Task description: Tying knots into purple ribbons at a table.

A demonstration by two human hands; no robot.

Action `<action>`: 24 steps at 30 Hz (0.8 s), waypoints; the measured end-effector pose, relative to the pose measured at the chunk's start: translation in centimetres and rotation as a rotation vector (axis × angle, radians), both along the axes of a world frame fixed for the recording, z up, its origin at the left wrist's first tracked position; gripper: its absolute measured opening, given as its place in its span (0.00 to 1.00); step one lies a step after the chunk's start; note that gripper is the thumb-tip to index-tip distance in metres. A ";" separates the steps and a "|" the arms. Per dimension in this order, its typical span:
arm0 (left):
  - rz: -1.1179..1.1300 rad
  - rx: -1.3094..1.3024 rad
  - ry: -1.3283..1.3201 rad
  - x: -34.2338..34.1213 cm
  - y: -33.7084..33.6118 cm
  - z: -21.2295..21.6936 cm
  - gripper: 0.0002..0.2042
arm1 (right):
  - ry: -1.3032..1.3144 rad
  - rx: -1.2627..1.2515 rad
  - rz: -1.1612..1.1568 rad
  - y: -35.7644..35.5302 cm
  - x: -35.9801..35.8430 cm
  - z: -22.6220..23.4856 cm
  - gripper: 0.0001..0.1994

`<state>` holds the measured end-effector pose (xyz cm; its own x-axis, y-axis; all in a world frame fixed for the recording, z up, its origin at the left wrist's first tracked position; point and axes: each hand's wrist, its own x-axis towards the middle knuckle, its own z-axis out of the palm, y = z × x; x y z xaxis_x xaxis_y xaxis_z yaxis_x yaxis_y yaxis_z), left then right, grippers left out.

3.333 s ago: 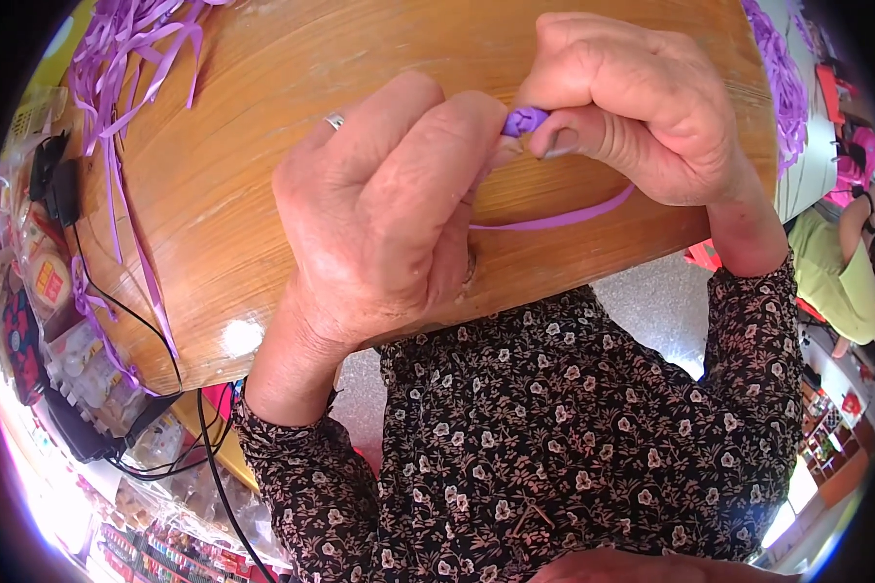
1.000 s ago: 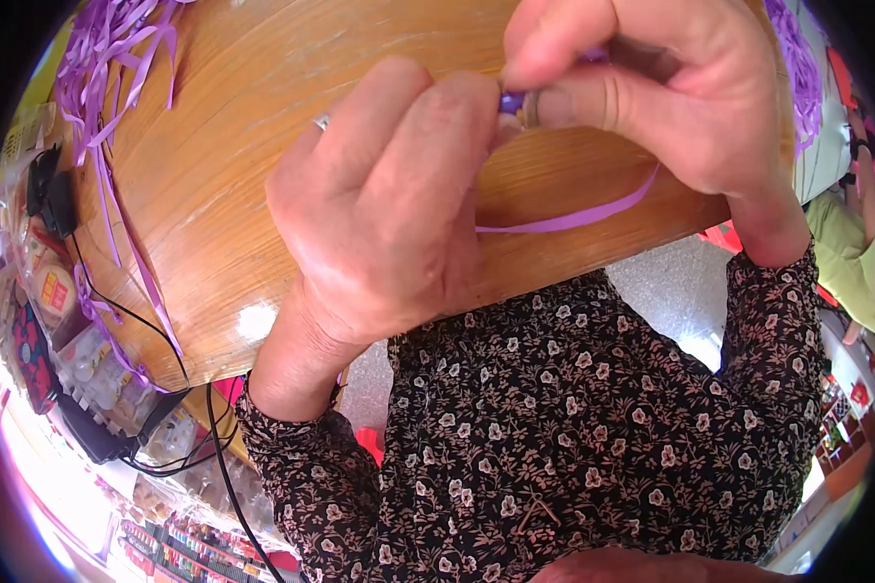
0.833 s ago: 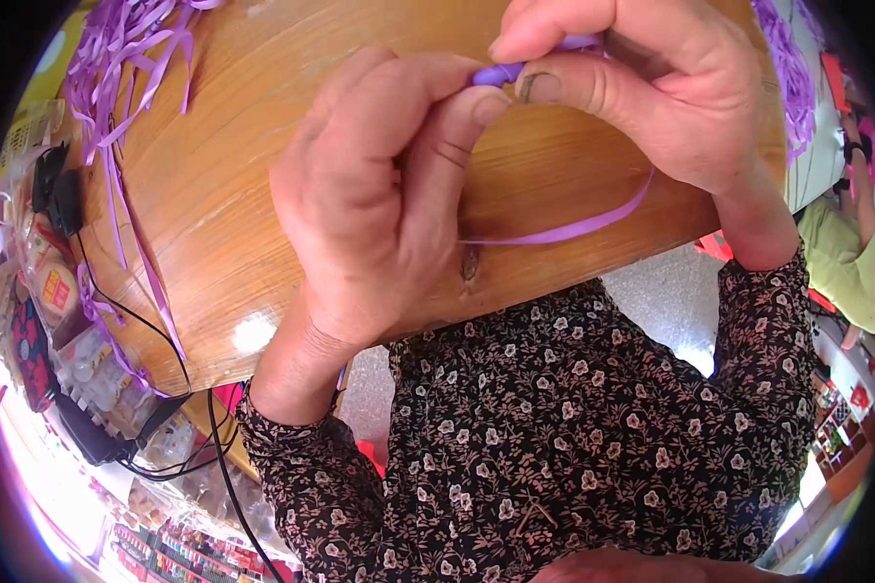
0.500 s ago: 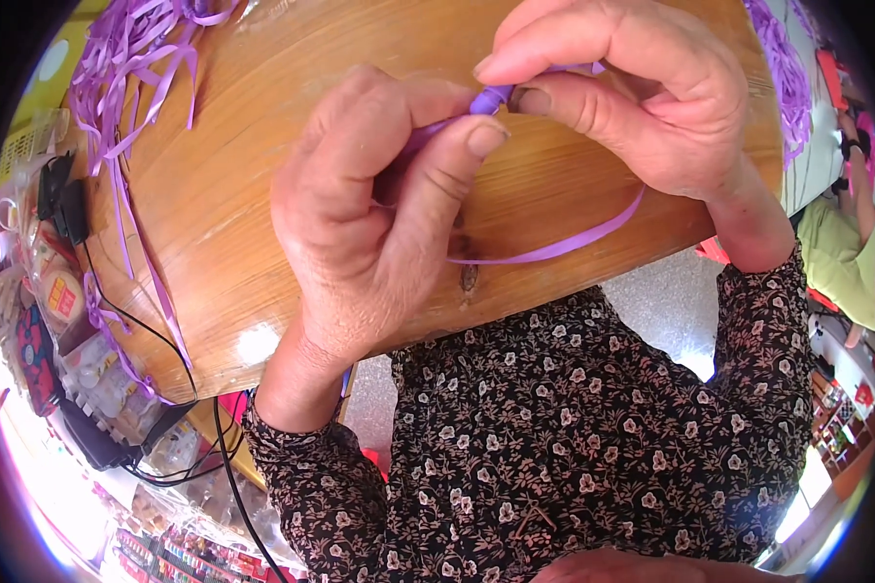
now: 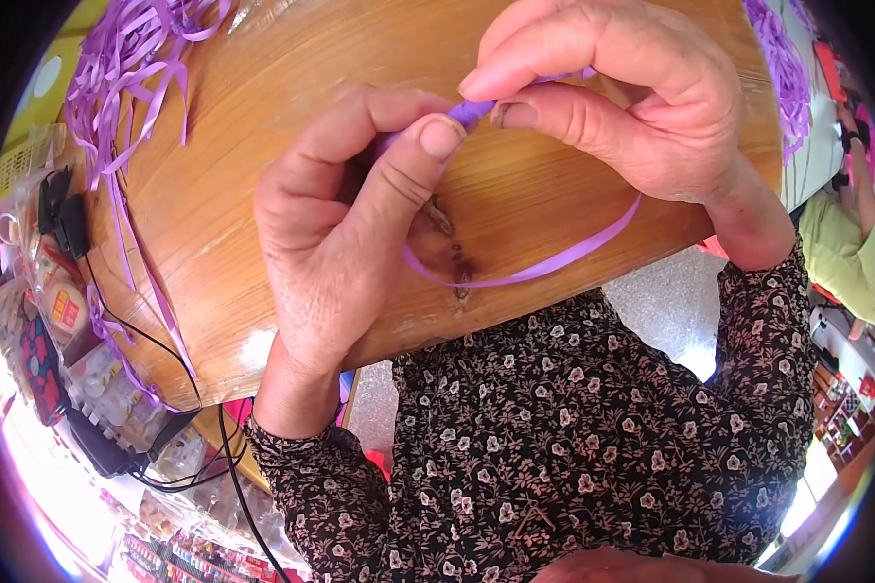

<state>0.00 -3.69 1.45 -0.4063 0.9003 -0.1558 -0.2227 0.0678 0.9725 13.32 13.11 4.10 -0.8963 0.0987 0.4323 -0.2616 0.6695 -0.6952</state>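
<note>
Between my two hands, above the wooden table, a purple ribbon is bunched into a small twist or knot. My left hand pinches it between thumb and forefinger on the left side. On the right, thumb and forefinger of my right hand press together on the same ribbon. A loose length of it curves down in a loop below both hands. Inside my curled left fingers, more of the ribbon is mostly hidden.
Piles of purple ribbon lie on the wooden table at far left and far right. Black cables and plastic packets are at the left edge. Another person's green garment shows at right.
Both hands have shifted slightly left with the ribbon. The knot is now more covered by my fingertips, and the hanging loop reaches further left and lower.
</note>
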 end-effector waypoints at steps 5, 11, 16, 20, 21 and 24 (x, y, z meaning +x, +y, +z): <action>-0.040 0.005 -0.157 -0.2 0.1 -0.2 0.09 | 0.013 0.010 0.004 -0.1 -0.2 -0.1 0.10; -0.042 -0.048 -0.196 -0.2 0.2 0.0 0.11 | 0.028 0.037 -0.002 -0.1 -0.3 -0.2 0.10; -0.040 -0.124 -0.202 -0.1 0.2 0.4 0.11 | 0.034 0.082 -0.016 -0.1 -0.4 -0.3 0.11; -0.028 -0.070 -0.216 -0.2 0.3 0.1 0.09 | -0.093 0.036 -0.061 -0.2 -0.1 1.7 0.12; -0.042 -0.011 -0.185 -0.1 0.5 0.0 0.09 | -0.220 -0.030 -0.102 -0.2 0.2 2.6 0.12; -0.057 -0.007 -0.103 -0.1 0.6 -0.1 0.07 | -0.180 0.016 -0.100 -0.3 0.4 2.4 0.11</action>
